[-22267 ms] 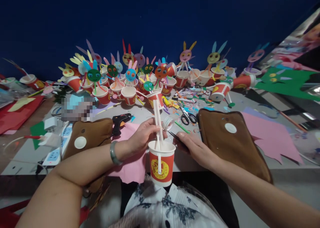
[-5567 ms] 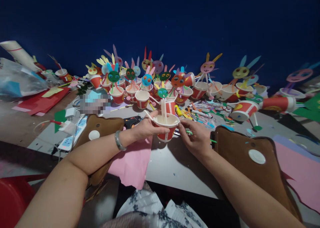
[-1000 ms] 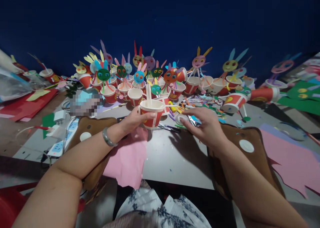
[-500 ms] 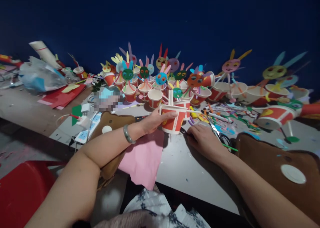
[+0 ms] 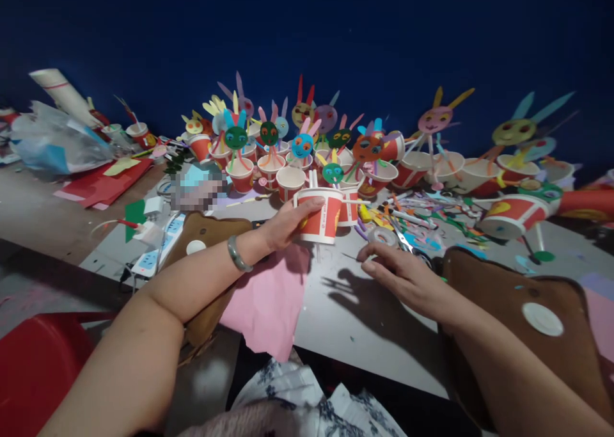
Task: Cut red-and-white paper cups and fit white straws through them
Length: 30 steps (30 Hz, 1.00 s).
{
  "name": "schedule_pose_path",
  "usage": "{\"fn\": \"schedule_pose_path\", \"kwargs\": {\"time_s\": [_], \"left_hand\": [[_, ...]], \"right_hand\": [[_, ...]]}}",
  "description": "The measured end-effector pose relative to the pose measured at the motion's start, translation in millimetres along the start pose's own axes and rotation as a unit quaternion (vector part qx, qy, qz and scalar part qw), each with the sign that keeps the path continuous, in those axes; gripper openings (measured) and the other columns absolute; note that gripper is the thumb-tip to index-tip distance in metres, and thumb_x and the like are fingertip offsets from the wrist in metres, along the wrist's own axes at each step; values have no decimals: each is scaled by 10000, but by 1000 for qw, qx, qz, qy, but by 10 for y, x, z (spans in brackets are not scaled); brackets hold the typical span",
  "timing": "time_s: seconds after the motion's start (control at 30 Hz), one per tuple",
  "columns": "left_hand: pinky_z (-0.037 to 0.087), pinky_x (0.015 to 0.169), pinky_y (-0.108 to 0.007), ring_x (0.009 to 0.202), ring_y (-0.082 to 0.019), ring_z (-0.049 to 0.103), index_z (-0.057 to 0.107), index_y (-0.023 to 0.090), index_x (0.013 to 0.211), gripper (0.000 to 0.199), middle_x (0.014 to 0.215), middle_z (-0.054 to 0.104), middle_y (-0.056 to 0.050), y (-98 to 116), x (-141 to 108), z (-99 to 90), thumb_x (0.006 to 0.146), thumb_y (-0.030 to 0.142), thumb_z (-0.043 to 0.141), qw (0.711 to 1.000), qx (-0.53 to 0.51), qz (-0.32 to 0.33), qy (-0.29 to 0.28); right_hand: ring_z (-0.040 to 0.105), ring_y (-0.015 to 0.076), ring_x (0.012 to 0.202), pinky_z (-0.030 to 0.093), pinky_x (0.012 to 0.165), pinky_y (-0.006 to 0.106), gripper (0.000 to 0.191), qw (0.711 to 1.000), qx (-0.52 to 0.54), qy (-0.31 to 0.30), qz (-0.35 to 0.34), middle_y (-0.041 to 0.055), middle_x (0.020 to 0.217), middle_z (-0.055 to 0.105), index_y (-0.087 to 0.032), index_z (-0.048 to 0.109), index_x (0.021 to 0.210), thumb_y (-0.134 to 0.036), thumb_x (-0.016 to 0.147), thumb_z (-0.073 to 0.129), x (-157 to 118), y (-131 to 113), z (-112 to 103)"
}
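Note:
A red and white paper cup (image 5: 325,218) is in my left hand (image 5: 286,224), thumb over its rim and fingers round its side. White sticks or straws stand up from this cup and stick out to its right and below. My right hand (image 5: 396,272) hovers above the table with curled fingers. From its fingertips a thin dark thing points left toward the cup; its kind is too small to tell. Just behind this hand lie scissors (image 5: 401,237) and a clear roll of tape (image 5: 382,235). Pink paper (image 5: 268,296) spreads below my left wrist.
Several cup figures with paper faces and ears (image 5: 302,146) line the back. Coloured scraps (image 5: 436,216) lie at right. Two brown cushions (image 5: 508,302) flank my arms. A power strip (image 5: 160,245), red paper (image 5: 105,184) and a plastic bag (image 5: 67,136) are at left.
My right hand has lifted off the table, and its fingers have opened a little. The cup stays in my left hand. The whole view has shifted slightly.

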<state>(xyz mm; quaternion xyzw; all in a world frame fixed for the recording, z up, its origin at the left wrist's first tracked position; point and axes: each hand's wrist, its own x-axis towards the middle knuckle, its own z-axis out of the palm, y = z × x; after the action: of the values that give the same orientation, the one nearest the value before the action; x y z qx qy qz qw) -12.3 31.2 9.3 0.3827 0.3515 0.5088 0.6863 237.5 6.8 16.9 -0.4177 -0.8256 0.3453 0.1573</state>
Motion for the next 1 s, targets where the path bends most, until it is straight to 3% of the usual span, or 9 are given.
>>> {"fn": "schedule_pose_path", "kwargs": {"time_s": [0.13, 0.3, 0.43, 0.7, 1.0], "left_hand": [[529, 771, -308, 803, -176, 677, 650, 115, 1043, 539, 923, 739, -85, -41, -22, 30, 703, 489, 838, 1000, 2, -5, 0], [521, 801, -309, 804, -161, 662, 659, 126, 1065, 512, 950, 737, -75, -123, -43, 61, 724, 466, 834, 1000, 2, 4, -21], [510, 799, -312, 771, -152, 642, 670, 119, 1018, 525, 919, 734, -69, -129, -78, 114, 710, 513, 832, 1000, 3, -6, -20], [491, 764, -303, 746, -144, 630, 662, 131, 1002, 516, 864, 716, -43, -179, -105, 123, 717, 531, 818, 1000, 1, -28, -12], [493, 733, -276, 719, -121, 620, 655, 147, 1023, 494, 874, 709, -32, -235, -84, 111, 752, 535, 798, 999, -25, -17, -17]], "right_hand": [[495, 153, 570, 406, 547, 277, 573, 997, 66, -38, 1, -3, 608, 536, -198, 643, 729, -626, 987, 364, 12, -120, 92], [452, 141, 567, 371, 542, 271, 587, 989, 129, -60, 42, -14, 611, 510, -194, 602, 673, -687, 940, 426, 77, -127, 212], [363, 120, 526, 307, 515, 261, 583, 981, 173, -70, 62, -40, 583, 435, -194, 586, 691, -693, 941, 417, 106, -111, 276], [335, 106, 553, 248, 514, 258, 606, 966, 224, -93, 89, -36, 617, 433, -171, 609, 750, -737, 905, 456, 127, -84, 353], [278, 93, 558, 222, 512, 256, 594, 961, 256, -80, 69, -47, 623, 368, -191, 490, 677, -751, 876, 497, 140, -54, 399]]}}
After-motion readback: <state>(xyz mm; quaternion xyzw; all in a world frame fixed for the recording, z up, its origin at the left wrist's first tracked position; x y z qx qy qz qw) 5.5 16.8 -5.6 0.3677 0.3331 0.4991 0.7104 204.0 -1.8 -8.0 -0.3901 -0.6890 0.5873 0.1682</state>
